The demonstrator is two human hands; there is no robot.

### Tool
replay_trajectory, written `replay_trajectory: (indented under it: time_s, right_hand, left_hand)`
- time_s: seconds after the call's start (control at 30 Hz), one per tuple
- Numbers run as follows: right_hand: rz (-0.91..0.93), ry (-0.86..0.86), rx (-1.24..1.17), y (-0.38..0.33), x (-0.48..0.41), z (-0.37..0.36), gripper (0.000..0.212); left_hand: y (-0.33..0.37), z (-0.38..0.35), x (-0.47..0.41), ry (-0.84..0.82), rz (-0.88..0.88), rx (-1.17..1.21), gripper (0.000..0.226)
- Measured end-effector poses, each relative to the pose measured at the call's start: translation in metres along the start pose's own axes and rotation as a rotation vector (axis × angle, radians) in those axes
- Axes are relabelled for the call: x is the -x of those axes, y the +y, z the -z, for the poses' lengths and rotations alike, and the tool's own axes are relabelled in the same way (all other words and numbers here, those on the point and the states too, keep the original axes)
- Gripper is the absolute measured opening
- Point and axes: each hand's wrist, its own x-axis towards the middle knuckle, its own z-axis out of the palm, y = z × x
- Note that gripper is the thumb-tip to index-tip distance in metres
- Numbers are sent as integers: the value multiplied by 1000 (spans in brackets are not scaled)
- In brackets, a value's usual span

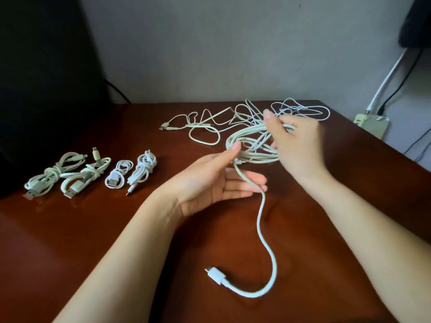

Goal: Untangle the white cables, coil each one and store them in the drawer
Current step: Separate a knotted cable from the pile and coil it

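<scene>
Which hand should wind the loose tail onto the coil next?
Left, probably: the left hand pinches the tail where it leaves the coil, while the right hand is occupied gripping that coil.

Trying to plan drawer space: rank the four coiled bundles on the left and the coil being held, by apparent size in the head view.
1. held coil, largest, though loosely wound
2. far-left bundle and second bundle: alike, not ranked
3. rightmost bundle
4. third bundle, smallest

Open path between coiled cables (pixel 91 173) and tangle (pixel 210 127).
</scene>
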Motion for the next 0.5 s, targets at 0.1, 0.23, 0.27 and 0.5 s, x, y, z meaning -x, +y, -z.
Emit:
replay_trajectory:
  time_s: [0.1,0.23,0.27,0.5]
  right_hand:
    - [-138,26,-67,5,-5,2,49]
    - [-321,67,-259,6,-9,1,51]
    - [-363,74,-297,6,-10,1,50]
    - [-386,97,-282,9,-9,2,47]
  left_hand:
    - [-1,-1,0,-15,8,-47,52]
    - [1,4,0,52,-80,-66,36]
    - [1,5,0,76,-124,-51,31]
    - [3,4,1,49,-306,-50,23]
